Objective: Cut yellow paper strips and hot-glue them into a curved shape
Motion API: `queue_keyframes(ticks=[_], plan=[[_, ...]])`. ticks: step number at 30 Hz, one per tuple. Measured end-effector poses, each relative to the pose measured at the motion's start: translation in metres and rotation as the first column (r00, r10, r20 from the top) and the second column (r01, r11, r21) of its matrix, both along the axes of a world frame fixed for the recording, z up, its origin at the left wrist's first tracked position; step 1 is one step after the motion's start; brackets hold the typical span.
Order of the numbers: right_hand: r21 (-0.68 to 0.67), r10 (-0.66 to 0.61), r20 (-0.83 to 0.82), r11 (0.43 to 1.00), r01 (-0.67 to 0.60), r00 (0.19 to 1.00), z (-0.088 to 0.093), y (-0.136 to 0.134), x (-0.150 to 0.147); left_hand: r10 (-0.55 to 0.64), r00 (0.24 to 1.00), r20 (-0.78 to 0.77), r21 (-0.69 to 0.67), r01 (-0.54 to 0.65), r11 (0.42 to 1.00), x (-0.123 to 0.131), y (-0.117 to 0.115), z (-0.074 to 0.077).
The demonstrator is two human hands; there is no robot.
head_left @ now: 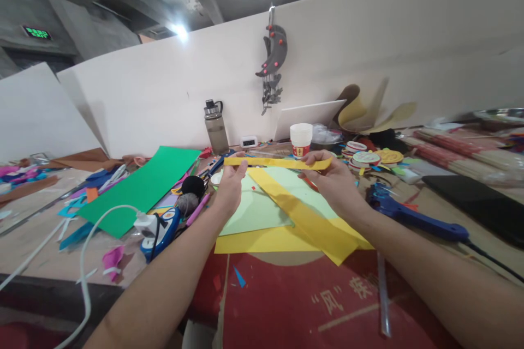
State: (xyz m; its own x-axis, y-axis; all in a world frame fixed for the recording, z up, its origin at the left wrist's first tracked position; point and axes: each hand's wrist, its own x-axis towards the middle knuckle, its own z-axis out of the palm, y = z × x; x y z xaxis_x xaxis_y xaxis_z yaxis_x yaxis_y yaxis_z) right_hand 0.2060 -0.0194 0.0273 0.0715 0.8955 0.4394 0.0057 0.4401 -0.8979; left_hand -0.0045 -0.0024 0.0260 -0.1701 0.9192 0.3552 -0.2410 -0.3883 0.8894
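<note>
Both my hands hold up a narrow yellow paper strip stretched level above the table. My left hand pinches its left end, fingers closed. My right hand pinches its right end. Under the strip lie a wider yellow paper band, a pale green sheet and a yellow sheet, all on a red printed board.
A green sheet lies at the left beside a blue glue gun with a white cable. A water bottle, a paper cup, round decorations and a blue tool stand around. White partition boards close the back.
</note>
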Motion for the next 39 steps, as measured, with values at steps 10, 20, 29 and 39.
queue_keyframes(ticks=[10, 20, 29, 39], plan=[[0.167, 0.022, 0.152, 0.985, -0.047, 0.988, -0.011, 0.005, -0.001, 0.154, 0.988, 0.009, -0.029, -0.154, 0.988, -0.006, 0.002, 0.005], [0.109, 0.038, 0.231, 0.992, -0.065, 0.972, -0.005, -0.003, -0.002, 0.128, 0.956, 0.264, -0.094, -0.106, 0.99, -0.018, 0.013, 0.003], [-0.102, 0.181, -0.101, 0.976, -0.191, 0.978, -0.009, 0.002, -0.004, 0.091, 0.897, 0.432, -0.186, -0.01, 0.982, -0.027, 0.015, 0.013], [0.016, 0.085, 0.04, 0.996, -0.086, 0.996, -0.002, -0.004, -0.003, -0.193, 0.963, 0.19, 0.049, 0.187, 0.981, -0.023, 0.008, 0.018]])
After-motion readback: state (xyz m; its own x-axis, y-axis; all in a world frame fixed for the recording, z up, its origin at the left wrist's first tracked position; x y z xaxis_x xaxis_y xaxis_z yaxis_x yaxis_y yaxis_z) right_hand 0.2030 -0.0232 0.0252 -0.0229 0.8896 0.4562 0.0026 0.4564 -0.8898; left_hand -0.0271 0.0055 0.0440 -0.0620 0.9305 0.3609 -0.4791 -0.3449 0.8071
